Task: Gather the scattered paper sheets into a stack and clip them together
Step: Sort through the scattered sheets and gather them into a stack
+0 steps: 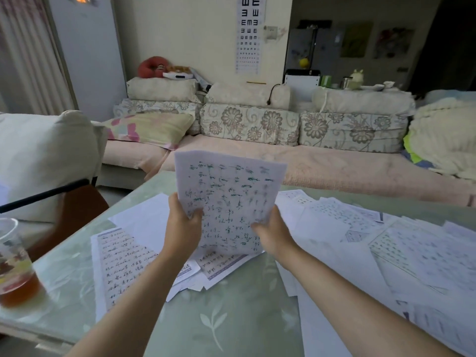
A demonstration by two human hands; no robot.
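Both hands, left and right, are pinching the held sheets by opposite lower edges, upright above the counter, probably squaring them while loose sheets are lying scattered below.

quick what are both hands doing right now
Left hand: grips the left edge of the raised handwritten sheets.
Right hand: grips the same sheets at their right edge.
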